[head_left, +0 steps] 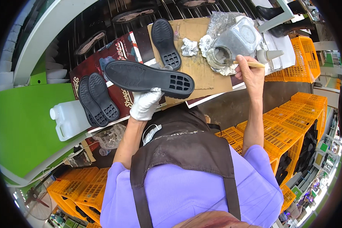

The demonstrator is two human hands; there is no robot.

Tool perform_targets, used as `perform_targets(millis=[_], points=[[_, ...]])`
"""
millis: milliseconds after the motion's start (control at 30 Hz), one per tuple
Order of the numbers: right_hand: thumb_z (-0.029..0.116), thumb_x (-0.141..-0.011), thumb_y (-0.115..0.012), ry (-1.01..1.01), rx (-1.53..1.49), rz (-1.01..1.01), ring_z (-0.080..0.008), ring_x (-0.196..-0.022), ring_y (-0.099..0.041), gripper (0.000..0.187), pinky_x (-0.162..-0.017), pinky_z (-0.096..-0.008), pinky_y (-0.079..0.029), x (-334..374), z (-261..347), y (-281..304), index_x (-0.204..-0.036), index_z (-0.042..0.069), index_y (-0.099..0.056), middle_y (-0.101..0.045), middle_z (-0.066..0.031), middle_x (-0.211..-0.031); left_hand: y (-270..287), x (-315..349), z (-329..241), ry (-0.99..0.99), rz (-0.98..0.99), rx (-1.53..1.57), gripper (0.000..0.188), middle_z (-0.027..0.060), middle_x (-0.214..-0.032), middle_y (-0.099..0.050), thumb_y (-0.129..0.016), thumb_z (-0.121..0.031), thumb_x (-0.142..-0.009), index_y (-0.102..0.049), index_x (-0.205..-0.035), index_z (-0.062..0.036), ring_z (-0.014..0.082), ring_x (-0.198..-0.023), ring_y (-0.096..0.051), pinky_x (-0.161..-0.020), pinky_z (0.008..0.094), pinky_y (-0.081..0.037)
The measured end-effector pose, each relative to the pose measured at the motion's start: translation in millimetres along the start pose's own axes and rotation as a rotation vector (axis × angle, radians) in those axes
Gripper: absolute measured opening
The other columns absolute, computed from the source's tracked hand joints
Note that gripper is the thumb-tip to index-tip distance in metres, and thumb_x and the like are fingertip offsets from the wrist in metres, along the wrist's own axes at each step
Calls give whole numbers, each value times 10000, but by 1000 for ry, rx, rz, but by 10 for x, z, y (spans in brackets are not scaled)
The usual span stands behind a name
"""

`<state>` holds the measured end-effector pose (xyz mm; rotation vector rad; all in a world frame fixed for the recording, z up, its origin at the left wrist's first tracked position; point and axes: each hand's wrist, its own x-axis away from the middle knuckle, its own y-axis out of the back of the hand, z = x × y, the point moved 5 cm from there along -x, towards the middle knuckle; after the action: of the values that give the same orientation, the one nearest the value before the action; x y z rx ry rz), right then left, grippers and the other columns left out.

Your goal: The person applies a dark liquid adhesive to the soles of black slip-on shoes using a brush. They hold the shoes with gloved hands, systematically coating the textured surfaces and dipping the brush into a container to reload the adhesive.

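Observation:
My left hand [145, 105], in a white glove, is closed on the near edge of a black shoe sole [140, 76]. The sole is held up with its hollow inner side and grid-patterned heel showing. My bare right hand [251, 78] pinches the wooden handle of a brush [254, 64]. The brush's tip reaches into the round mouth of a smeared container [219, 57], so its bristles are hard to make out. Another sole [165, 41] lies on the cardboard [201, 79] beyond. Two more soles [102, 95] rest side by side at the left.
A clear plastic jar [245, 36] and a white nozzle-shaped piece [269, 56] stand by the container. Crumpled white wads [189, 47] lie nearby. A white jug [70, 118] is at the left. Orange crates [277, 129] stack at the right; dark rollers [140, 7] run behind.

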<state>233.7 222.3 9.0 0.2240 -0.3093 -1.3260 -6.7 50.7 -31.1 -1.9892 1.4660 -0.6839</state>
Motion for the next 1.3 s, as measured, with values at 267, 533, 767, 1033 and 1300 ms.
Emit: perform_targets(millis=[267, 533, 767, 1033, 1300], points=[[77, -772, -631, 477, 577, 477, -232, -675, -519, 169, -625, -340, -415, 55, 249, -83, -941, 71, -646, -505, -83, -713, 114, -29, 31, -37, 49, -416, 574, 115, -1164, -526, -668, -112, -770, -388, -1260, -12, 202, -1059, -533, -898, 330, -446], [47, -781, -612, 461, 445, 719, -157, -657, -492, 194, -601, -289, -394, -40, 333, 104, -972, 51, -642, -501, -49, -720, 107, -63, 67, -3, -114, -275, 529, 44, -1012, -587, -698, -9, -691, -472, -1168, -25, 102, -848, -568, -762, 247, -477], [129, -851, -579, 54, -143, 221, -86, -619, -547, 183, -558, -195, -444, -4, -14, 251, -952, -19, -618, -599, -43, -736, -80, -259, -82, -222, -57, -411, 502, 100, -1149, -552, -656, -3, -752, -456, -1212, -27, 134, -944, -567, -827, 251, -470], [296, -894, -526, 423, -563, -117, -120, -512, -504, 367, -452, -200, -399, 349, -16, -52, -947, -61, -593, -554, -93, -658, -245, -325, -53, -182, -26, -672, 551, 70, -1179, -524, -693, -82, -755, -412, -1228, -50, 139, -1025, -522, -871, 273, -453], [442, -756, -639, 865, -251, -32, -196, -627, -598, 491, -559, -259, -464, 720, 638, -473, -912, -23, -638, -631, -137, -755, -557, -332, -165, -492, 16, -1012, 771, 125, -1270, -430, -731, -78, -704, -256, -1309, -14, 209, -1176, -434, -997, 345, -359]])
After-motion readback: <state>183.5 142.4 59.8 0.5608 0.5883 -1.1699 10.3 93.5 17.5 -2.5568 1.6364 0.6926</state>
